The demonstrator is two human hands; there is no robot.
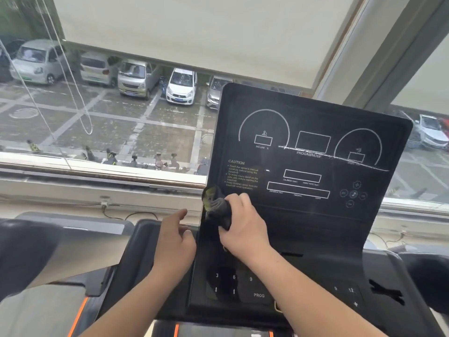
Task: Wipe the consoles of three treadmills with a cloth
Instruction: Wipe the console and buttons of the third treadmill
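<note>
- A dark cloth is being gripped in the right hand at the console's left edge.
- The left hand, loosely open, is holding nothing.
- Overlapping strokes are being advised across the console.

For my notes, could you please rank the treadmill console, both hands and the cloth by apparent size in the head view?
1. treadmill console.
2. right hand and left hand, about alike.
3. cloth, partly hidden.

The right hand is gripping a bunched cloth against the lower left of the console. The left hand is hovering just beside the console's left edge with its fingers relaxed.
</note>
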